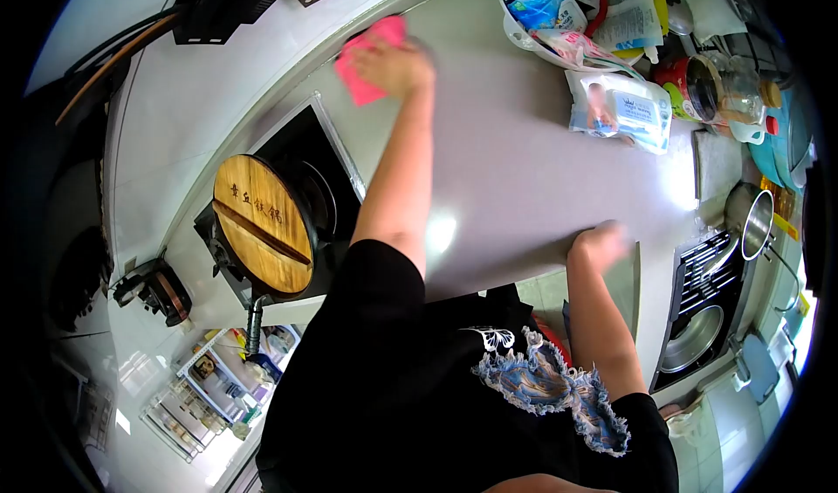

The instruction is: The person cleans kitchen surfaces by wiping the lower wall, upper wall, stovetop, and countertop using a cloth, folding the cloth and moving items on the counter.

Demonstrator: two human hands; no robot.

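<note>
My left hand (pixel 393 67) reaches far out over the grey counter and presses a pink cloth (pixel 358 74) against its surface near the wall. The cloth sticks out around the fingers, which are slightly blurred. My right hand (pixel 601 245) is at the counter's near edge on the right. Motion smears its fingers, and I see nothing in it.
A round wooden lid (pixel 262 231) covers a pan on the black stove (pixel 301 135) at left. A wipes pack (pixel 620 111), a loaded white basket (pixel 559 55) and jars (pixel 690 87) stand at right, beyond them a sink (pixel 694 340) and metal pot (pixel 751 218).
</note>
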